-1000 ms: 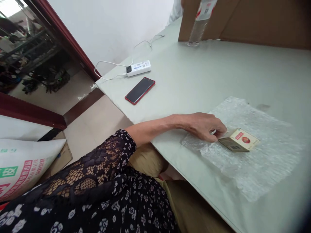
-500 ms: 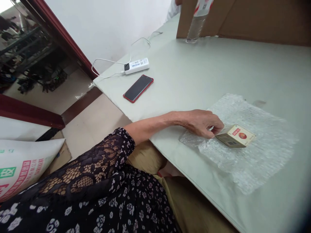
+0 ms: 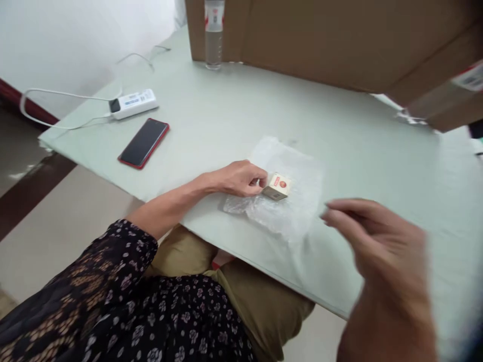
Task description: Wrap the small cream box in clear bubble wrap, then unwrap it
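Note:
A small tan box (image 3: 277, 186) with a red label lies on a sheet of clear bubble wrap (image 3: 298, 201) near the front edge of the pale green table (image 3: 339, 146). My left hand (image 3: 241, 178) rests on the wrap with its fingers pinched on the box's left end. My right hand (image 3: 377, 241) hovers close to the camera, right of the wrap, blurred by motion. Its fingers are stretched out toward the wrap and hold nothing.
A red-edged phone (image 3: 144, 142) lies face up at the table's left, beside a white power bank (image 3: 133, 103) with a cable. A clear bottle (image 3: 214, 32) stands at the back against large cardboard boxes (image 3: 320, 35). My lap lies below the table edge.
The view has swung right and pulled back. My right hand has come into view from the lower right. My left hand stays on the box's end.

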`<state>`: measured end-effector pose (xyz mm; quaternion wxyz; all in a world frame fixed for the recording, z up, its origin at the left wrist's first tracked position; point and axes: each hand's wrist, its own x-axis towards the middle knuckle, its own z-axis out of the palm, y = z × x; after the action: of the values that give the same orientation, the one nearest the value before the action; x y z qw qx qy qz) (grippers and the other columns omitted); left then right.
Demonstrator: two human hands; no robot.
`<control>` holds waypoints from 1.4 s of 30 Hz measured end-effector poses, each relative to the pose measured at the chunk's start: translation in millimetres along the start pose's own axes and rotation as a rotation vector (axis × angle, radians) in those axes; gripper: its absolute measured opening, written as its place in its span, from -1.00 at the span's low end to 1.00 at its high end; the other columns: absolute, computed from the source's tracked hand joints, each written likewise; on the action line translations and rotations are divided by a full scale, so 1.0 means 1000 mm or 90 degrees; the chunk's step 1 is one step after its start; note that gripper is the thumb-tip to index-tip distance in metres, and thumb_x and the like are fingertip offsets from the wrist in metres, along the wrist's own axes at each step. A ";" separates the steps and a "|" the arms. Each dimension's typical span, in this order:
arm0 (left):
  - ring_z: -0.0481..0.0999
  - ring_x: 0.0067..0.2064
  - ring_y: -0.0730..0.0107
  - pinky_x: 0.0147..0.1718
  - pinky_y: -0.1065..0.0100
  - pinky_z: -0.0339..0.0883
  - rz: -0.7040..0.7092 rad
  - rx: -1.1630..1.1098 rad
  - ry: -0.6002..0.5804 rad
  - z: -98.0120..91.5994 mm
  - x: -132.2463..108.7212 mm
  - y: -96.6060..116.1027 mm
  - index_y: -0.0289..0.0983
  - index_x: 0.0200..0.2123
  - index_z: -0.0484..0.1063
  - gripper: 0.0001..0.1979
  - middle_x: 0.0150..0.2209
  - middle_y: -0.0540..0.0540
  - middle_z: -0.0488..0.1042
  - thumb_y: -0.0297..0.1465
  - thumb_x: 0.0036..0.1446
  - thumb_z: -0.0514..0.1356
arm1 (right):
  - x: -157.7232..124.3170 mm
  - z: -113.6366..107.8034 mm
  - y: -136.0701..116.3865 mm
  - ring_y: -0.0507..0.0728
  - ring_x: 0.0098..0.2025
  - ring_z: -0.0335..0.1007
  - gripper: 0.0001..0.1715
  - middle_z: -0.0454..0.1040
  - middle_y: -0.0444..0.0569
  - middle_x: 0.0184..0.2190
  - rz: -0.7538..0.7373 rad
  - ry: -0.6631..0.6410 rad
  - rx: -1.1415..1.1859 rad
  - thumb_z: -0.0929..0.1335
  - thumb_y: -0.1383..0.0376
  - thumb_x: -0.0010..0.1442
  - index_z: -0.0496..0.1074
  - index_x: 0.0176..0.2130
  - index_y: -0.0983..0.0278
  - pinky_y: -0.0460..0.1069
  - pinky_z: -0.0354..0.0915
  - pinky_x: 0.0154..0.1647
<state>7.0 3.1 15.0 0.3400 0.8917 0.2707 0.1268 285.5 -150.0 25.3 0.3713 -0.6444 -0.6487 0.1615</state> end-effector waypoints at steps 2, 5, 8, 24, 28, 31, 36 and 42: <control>0.31 -0.45 0.50 -0.39 0.40 0.11 -0.005 0.018 0.013 0.002 0.000 -0.001 -0.30 -0.29 0.53 -0.80 -0.48 0.04 0.43 -0.45 0.06 0.12 | 0.033 0.033 -0.011 0.22 -0.15 0.55 -0.66 0.60 0.03 -0.07 -0.040 -0.050 -0.023 0.46 0.07 0.23 0.55 -0.03 0.13 0.16 0.51 -0.09; 0.36 -0.38 0.44 -0.36 0.38 0.14 -0.016 0.080 -0.005 0.004 0.001 -0.001 -0.29 -0.25 0.53 -0.80 -0.40 0.00 0.48 -0.36 0.09 0.18 | 0.057 0.072 -0.015 0.38 0.10 0.47 -0.38 0.50 0.14 0.17 -0.112 -0.070 -0.083 0.44 0.03 0.19 0.43 0.18 0.14 0.32 0.44 0.08; 0.43 -0.28 0.35 -0.31 0.36 0.18 -0.017 0.144 -0.041 0.008 0.000 0.000 -0.27 -0.18 0.53 -0.75 -0.27 -0.06 0.53 -0.25 0.15 0.20 | 0.060 0.085 -0.011 0.42 0.12 0.45 -0.43 0.55 0.13 0.11 -0.128 -0.132 -0.118 0.42 0.10 0.20 0.44 0.17 0.16 0.39 0.33 0.18; 0.45 -0.14 0.20 -0.12 0.22 0.32 -0.006 0.254 0.034 0.031 0.000 -0.004 -0.29 -0.10 0.53 -0.70 -0.10 -0.21 0.47 -0.24 0.22 0.17 | 0.058 0.028 0.059 0.43 0.26 0.29 -0.46 0.39 0.21 0.23 0.008 0.257 -0.241 0.33 0.05 0.26 0.41 0.17 0.17 0.48 0.23 0.25; 0.43 0.08 0.04 0.09 0.09 0.30 0.029 0.248 0.070 0.032 0.000 -0.003 -0.29 0.06 0.48 -0.58 0.09 -0.30 0.45 -0.19 0.20 0.22 | 0.050 0.060 0.012 0.36 0.33 0.30 -0.39 0.42 0.10 0.26 -0.139 -0.021 -0.171 0.32 -0.01 0.31 0.34 0.26 0.12 0.39 0.21 0.35; 0.27 0.33 -0.12 0.28 -0.01 0.15 0.034 0.252 0.027 0.031 -0.001 -0.004 -0.29 0.21 0.37 -0.43 0.29 -0.35 0.34 -0.12 0.22 0.21 | 0.047 0.078 0.004 0.38 0.44 0.14 -0.16 0.26 0.12 0.40 -0.148 -0.227 -0.190 0.32 -0.15 0.28 0.19 0.38 0.13 0.37 0.15 0.40; 0.00 0.49 -0.12 0.41 0.01 -0.13 -0.006 0.274 -0.088 0.029 -0.003 -0.010 -0.38 0.40 0.13 -0.15 0.47 -0.36 0.08 0.05 0.23 0.16 | 0.049 0.069 0.027 0.43 0.49 0.02 0.09 0.13 0.20 0.46 -0.101 -0.292 -0.228 0.34 -0.30 0.17 0.14 0.42 0.25 0.40 0.05 0.46; -0.09 0.51 -0.10 0.42 0.01 -0.19 -0.030 0.267 -0.124 0.023 -0.003 -0.009 -0.31 0.44 0.05 -0.04 0.51 -0.34 -0.03 0.12 0.15 0.20 | 0.051 0.043 0.043 0.46 0.48 0.05 0.04 0.14 0.19 0.46 -0.080 -0.311 -0.214 0.40 -0.25 0.14 0.20 0.39 0.19 0.46 0.07 0.44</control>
<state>10.4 -5.0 -7.9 0.1744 0.9444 0.2775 -0.0267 292.1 -85.0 -19.3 0.1018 -0.5974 -0.7750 0.1791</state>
